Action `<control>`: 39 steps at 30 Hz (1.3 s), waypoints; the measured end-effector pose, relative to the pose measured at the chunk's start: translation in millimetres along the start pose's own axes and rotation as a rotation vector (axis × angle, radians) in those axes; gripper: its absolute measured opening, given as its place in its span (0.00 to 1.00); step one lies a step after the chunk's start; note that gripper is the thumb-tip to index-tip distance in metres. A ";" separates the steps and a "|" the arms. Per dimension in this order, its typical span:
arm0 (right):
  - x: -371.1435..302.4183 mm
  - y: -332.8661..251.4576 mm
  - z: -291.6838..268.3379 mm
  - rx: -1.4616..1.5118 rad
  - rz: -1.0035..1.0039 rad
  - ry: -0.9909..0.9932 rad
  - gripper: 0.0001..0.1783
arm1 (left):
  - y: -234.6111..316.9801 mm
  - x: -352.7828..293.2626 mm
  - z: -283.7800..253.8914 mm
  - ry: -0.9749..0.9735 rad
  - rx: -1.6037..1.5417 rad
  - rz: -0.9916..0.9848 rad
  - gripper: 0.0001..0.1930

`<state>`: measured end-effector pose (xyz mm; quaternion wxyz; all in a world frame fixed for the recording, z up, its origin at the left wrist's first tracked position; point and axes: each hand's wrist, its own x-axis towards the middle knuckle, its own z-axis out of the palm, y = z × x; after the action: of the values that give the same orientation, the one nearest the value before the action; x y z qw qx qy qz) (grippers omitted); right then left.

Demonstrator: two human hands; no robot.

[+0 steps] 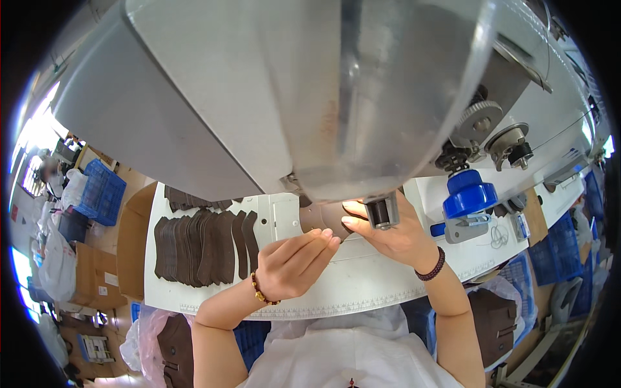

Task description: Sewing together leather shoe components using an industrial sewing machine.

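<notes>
Brown strips [194,249] lie on a white table [369,275].

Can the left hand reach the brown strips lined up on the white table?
Probably yes: the left hand is just to the right of the brown strips, and nothing seems to block the way between them. Its fingertips are pinched together near another brown piece, though.

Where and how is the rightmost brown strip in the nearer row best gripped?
Probably pinch the rightmost strip by its long right edge, coming from the right: that edge faces away from the other strips, lined up on its left.
</notes>
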<state>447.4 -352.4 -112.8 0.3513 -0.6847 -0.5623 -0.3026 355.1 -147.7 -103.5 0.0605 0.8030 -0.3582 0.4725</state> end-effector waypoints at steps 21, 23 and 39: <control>4.6 -10.9 -14.3 -0.061 0.048 -0.156 0.16 | 5.4 10.6 -12.0 -0.132 0.020 -0.008 0.14; 4.3 -10.7 -14.5 -0.070 0.053 -0.153 0.15 | 4.6 10.2 -10.3 -0.136 0.040 0.038 0.14; 10.7 10.7 -10.1 0.295 0.310 -0.042 0.12 | -16.5 26.2 -5.8 -0.189 0.029 0.075 0.10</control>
<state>459.6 -356.0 -99.9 0.4781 -0.7105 -0.4956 -0.1448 369.2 -146.6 -75.3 -0.0030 0.8309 -0.3849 0.4017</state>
